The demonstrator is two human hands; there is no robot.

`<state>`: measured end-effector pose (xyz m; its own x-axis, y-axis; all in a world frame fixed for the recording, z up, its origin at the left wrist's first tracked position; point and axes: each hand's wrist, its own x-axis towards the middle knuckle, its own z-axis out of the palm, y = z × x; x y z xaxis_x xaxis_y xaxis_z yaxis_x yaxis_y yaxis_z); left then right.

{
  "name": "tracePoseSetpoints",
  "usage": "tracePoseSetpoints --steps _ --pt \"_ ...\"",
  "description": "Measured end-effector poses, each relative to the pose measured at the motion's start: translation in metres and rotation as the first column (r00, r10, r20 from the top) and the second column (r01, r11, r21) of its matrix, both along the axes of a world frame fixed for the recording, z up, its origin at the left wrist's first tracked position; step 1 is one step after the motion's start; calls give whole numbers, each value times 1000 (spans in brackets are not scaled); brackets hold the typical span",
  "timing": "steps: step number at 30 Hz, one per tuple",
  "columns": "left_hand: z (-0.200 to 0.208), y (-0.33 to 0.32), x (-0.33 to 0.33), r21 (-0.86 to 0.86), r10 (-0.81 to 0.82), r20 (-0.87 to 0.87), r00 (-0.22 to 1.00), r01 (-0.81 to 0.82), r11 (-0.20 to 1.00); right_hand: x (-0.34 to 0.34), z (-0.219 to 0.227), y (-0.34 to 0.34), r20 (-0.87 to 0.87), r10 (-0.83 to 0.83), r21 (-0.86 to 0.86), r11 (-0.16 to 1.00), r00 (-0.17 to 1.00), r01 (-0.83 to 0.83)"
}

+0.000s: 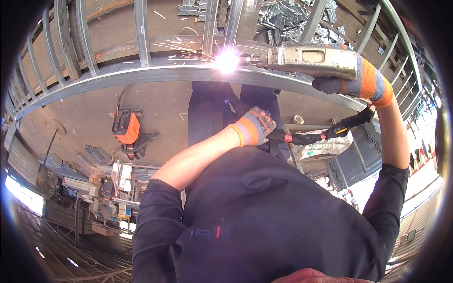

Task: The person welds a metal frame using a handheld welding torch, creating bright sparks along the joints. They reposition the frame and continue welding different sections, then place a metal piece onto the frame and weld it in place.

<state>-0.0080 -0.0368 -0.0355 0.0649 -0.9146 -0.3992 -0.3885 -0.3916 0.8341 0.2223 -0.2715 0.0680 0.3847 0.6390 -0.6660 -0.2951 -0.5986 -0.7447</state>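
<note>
My right hand [373, 81], in an orange and grey knit glove, is closed around a metal handheld welding gun [316, 60]. The gun lies level, its nozzle pointing left at a long steel rail [174, 73] of a barred frame. A white-violet glare [227, 60] burns at the tip, hiding the spot it meets, and sparks fly off to the left. At my waist, my left hand [257, 126], gloved alike, is closed on a black-sleeved cable [306, 138] with red bands. That cable runs right and up toward the gun's rear.
Upright steel bars [141, 33] stand along the frame's far side. Small metal pieces [285, 23] are heaped beyond it. An orange and black machine [126, 126] sits on the floor at left. Behind it is a cluttered workbench [111, 188]. A white sack [325, 147] lies below the cable.
</note>
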Motion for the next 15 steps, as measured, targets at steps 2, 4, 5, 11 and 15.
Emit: tracePoseSetpoints --steps 2,4,5,11,15 --pt "0 0 1 -5 5 3 1000 -5 1000 0 1 -2 -82 -24 -66 998 996 18" --pt "0 -1 2 25 -32 -19 999 33 999 0 1 -3 -83 -34 -54 998 996 29" --pt "-1 -1 3 21 -31 -9 999 31 999 1 1 -3 -47 -29 -18 999 998 28" --pt "-2 10 7 0 12 39 999 -12 1000 12 25 8 -87 -137 -179 977 987 119" --pt "2 38 15 -24 59 23 998 -59 998 25 37 43 32 15 -91 996 999 -12"
